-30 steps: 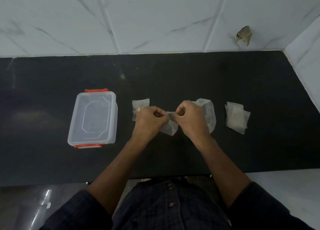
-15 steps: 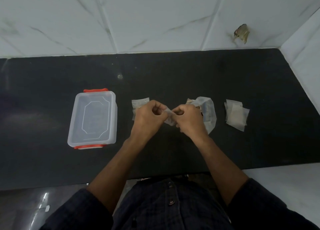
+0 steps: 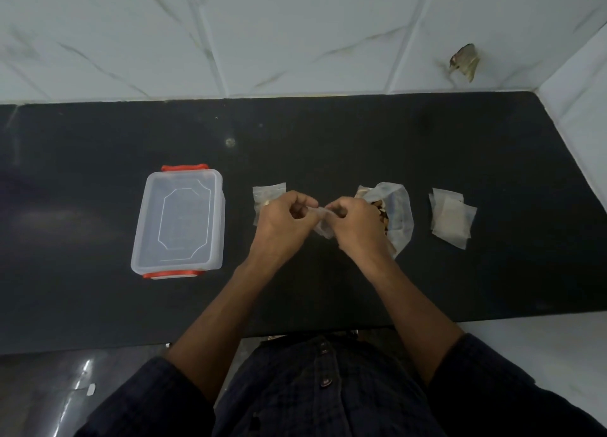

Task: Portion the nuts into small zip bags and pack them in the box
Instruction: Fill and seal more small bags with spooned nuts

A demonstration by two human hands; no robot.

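Box (image 3: 179, 219) left, nut bag (image 3: 395, 218) centre, empty bags (image 3: 451, 218) right.

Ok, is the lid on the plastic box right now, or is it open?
On. The clear lid covers the plastic box, its orange clips at both ends; whether they are latched, cannot tell.

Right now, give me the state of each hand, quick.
Left hand: closed, pinching the small zip bag.
Right hand: closed, pinching the same small zip bag from the other side.
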